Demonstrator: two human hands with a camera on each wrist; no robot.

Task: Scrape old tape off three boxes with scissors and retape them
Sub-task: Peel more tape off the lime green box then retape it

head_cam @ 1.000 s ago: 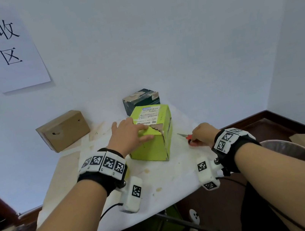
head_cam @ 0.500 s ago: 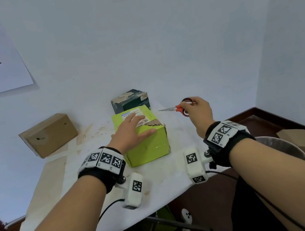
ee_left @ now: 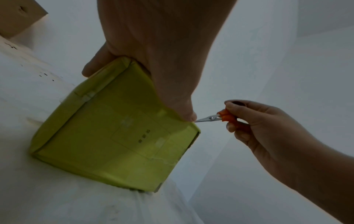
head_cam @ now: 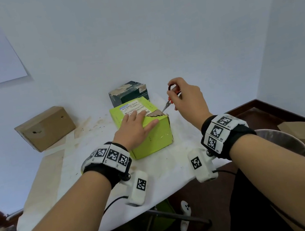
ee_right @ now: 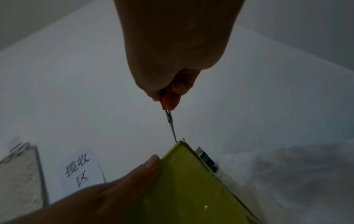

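Left hand (head_cam: 135,129) flat, fingers straight; right hand (head_cam: 186,98) curled, raised

- I see a counter (head_cam: 83,188) covered in white paper with brown stains and taped seams.
- A lime-green box (head_cam: 153,142) with a shipping label sits near the middle of it.
- Just behind it stands a dark green box (head_cam: 127,96) with torn tape.
- A brown cardboard box (head_cam: 46,128) lies well apart at the far left.
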